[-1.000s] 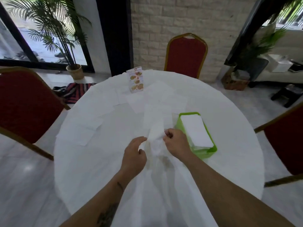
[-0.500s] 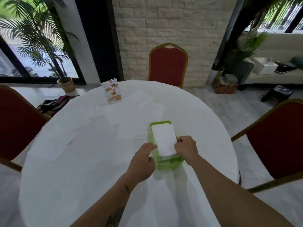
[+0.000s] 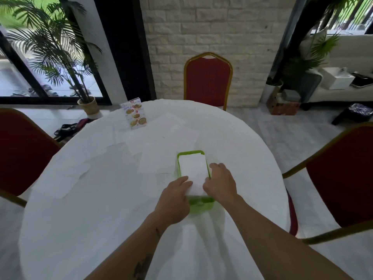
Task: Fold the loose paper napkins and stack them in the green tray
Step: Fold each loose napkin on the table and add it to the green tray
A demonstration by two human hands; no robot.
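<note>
A green tray [image 3: 190, 152] sits on the round white table, a little right of centre. It holds a stack of folded white napkins [image 3: 193, 170]. My left hand [image 3: 174, 199] grips the near left corner of the top folded napkin, which lies on the stack. My right hand [image 3: 221, 182] holds its near right edge, fingers over the tray's right rim. Several loose unfolded napkins lie flat beyond and left of the tray, one [image 3: 155, 163] just beside it and another [image 3: 182, 134] further back.
A menu card [image 3: 134, 115] stands at the table's far left edge. Red chairs stand at the far side [image 3: 207, 77], the left [image 3: 22, 150] and the right [image 3: 341, 174]. The white tablecloth [image 3: 101, 219] hangs over the near edge.
My hands were folding a napkin on the table in front of me. They have carried it right to the tray, and it now lies on the stack with both hands at its near end.
</note>
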